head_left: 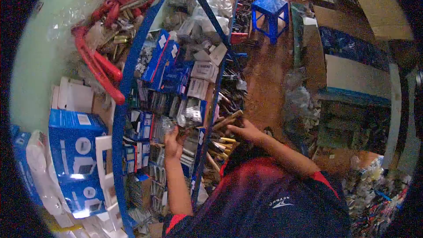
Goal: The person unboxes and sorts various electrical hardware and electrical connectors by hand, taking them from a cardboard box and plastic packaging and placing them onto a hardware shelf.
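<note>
My left hand reaches in among the packed goods of a blue-framed shelf. Its fingers are bent at a clear plastic packet, whose contents are too blurred to name. Just above lie silvery wrapped packs. My right hand is at the shelf's right edge, with a finger stretched out and the thumb apart. That hand is close beside a brown bar-like piece; whether it touches the piece, I cannot make out. Several yellowish sticks lie below this hand.
The shelf's blue metal frame rises left of my left arm. Red-handled tools hang beyond it, above blue boxes. White cartons are stacked farther up the shelf. A blue stool stands on the brown floor.
</note>
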Available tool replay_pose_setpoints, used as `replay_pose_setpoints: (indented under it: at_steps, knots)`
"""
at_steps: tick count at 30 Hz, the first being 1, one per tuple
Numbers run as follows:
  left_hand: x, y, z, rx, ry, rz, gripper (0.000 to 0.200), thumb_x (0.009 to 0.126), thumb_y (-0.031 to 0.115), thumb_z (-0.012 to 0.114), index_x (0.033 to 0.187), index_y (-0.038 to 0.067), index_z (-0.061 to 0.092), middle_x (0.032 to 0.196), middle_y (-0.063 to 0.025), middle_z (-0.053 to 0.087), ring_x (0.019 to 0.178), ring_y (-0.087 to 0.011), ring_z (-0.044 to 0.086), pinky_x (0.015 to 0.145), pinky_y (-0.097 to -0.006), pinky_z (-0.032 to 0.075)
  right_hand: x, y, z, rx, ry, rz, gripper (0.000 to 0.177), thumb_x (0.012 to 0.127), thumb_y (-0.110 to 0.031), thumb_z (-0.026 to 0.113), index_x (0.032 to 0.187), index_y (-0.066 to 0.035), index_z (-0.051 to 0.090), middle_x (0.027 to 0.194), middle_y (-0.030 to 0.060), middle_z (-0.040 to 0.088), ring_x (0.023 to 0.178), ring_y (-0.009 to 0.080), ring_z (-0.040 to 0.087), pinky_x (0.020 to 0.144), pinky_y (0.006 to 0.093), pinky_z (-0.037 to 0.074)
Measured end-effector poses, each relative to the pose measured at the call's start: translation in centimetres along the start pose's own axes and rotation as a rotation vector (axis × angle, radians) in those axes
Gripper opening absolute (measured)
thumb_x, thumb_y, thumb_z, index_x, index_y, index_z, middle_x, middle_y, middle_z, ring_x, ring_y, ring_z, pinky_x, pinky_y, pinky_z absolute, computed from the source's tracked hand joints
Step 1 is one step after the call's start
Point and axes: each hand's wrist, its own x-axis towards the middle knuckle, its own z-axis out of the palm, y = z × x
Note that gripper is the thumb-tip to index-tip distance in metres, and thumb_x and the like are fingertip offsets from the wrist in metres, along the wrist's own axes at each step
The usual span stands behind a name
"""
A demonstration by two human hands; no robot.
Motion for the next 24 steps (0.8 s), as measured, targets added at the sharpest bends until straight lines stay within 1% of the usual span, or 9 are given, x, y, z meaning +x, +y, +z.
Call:
replay_pose_setpoints:
  at_steps: [4, 6, 12, 15, 16, 18, 20, 23, 24]
  knots:
    - [5.8, 3.0, -0.4, -0.122, 0.128, 0.018, 0.026, 0.091, 0.024, 0.051, 0.108, 0.004, 0.050, 0.103, -0.0121, 0.059, 0.077, -0.0254, 0.063, 0.060, -0.0310, 0.053, 0.2, 2.6, -3.6, -0.059, 0.131, 0.122, 0.037, 0.087, -0.031, 0.058, 0.110, -0.003, 0.056, 0.100, 0.0066, 0.063, 0.092, 0.0141, 0.056, 0.081, 0.0291, 0.044]
    - [11.0, 2.9, -4.7, -0.298, 0.089, 0.006, 0.024, 0.091, 0.024, 0.050, 0.104, 0.004, 0.052, 0.102, -0.0130, 0.059, 0.081, -0.0253, 0.062, 0.061, -0.0309, 0.052, -0.3, 2.6, -4.5, 0.002, 0.208, 0.212, 0.037, 0.087, -0.032, 0.058, 0.110, -0.003, 0.056, 0.098, 0.0069, 0.064, 0.094, 0.0142, 0.056, 0.081, 0.0292, 0.044]
    - [19.7, 8.1, -6.8, -0.515, 0.348, 0.201, 0.027, 0.092, 0.022, 0.049, 0.108, 0.001, 0.052, 0.105, -0.0161, 0.057, 0.096, -0.0270, 0.056, 0.076, -0.0352, 0.051, -1.0, 1.5, -4.9, -0.059, 0.516, 0.319, 0.033, 0.085, -0.030, 0.061, 0.105, -0.004, 0.059, 0.090, 0.0047, 0.063, 0.084, 0.0154, 0.058, 0.076, 0.0294, 0.046]
    - [23.1, 11.5, -8.5, -0.591, 0.243, 0.368, 0.028, 0.092, 0.018, 0.048, 0.110, -0.002, 0.050, 0.107, -0.0168, 0.055, 0.099, -0.0280, 0.054, 0.083, -0.0366, 0.050, -1.2, 5.6, -5.0, 0.118, 0.444, 0.223, 0.033, 0.086, -0.029, 0.060, 0.105, -0.002, 0.058, 0.091, 0.0059, 0.063, 0.087, 0.0172, 0.058, 0.078, 0.0309, 0.045]
    - [24.1, 12.6, -8.6, -0.581, 0.236, 0.420, 0.029, 0.092, 0.018, 0.048, 0.112, -0.003, 0.049, 0.108, -0.0172, 0.056, 0.098, -0.0284, 0.055, 0.084, -0.0364, 0.050, -1.5, 6.9, -4.8, 0.032, 0.559, 0.287, 0.035, 0.086, -0.029, 0.060, 0.106, -0.001, 0.055, 0.095, 0.0072, 0.064, 0.093, 0.0192, 0.057, 0.083, 0.0322, 0.043]
    - [25.6, 14.3, -9.5, -0.558, 0.227, 0.523, 0.032, 0.092, 0.017, 0.048, 0.114, -0.005, 0.047, 0.108, -0.0178, 0.056, 0.097, -0.0290, 0.055, 0.087, -0.0359, 0.050, -2.4, 9.4, -5.4, 0.064, 0.498, 0.345, 0.034, 0.086, -0.029, 0.060, 0.105, -0.001, 0.056, 0.094, 0.0072, 0.064, 0.092, 0.0189, 0.057, 0.082, 0.0326, 0.044]
    - [28.4, 15.2, -11.0, -0.102, 0.294, 0.705, 0.036, 0.090, 0.021, 0.051, 0.111, -0.008, 0.049, 0.106, -0.0198, 0.058, 0.094, -0.0306, 0.057, 0.084, -0.0360, 0.050, -2.7, 10.2, -5.7, 0.042, 0.488, 0.392, 0.034, 0.086, -0.029, 0.060, 0.104, -0.001, 0.057, 0.094, 0.0077, 0.064, 0.091, 0.0190, 0.057, 0.081, 0.0330, 0.044]
    - [35.8, 16.5, -19.9, 0.967, 0.496, 1.104, 0.047, 0.085, 0.032, 0.059, 0.099, -0.013, 0.055, 0.100, -0.0238, 0.061, 0.086, -0.0340, 0.061, 0.075, -0.0408, 0.049, -3.6, 10.5, -5.6, -0.005, 0.562, 0.444, 0.035, 0.085, -0.031, 0.061, 0.104, -0.001, 0.058, 0.095, 0.0085, 0.063, 0.090, 0.0200, 0.058, 0.080, 0.0331, 0.044]
    - [36.1, 17.4, -19.0, 1.026, 0.504, 1.086, 0.047, 0.085, 0.033, 0.060, 0.096, -0.013, 0.056, 0.099, -0.0241, 0.062, 0.085, -0.0344, 0.061, 0.073, -0.0424, 0.049, -3.9, 11.5, -5.5, 0.016, 0.586, 0.460, 0.036, 0.084, -0.031, 0.062, 0.105, -0.002, 0.057, 0.096, 0.0083, 0.063, 0.090, 0.0206, 0.058, 0.080, 0.0329, 0.045]
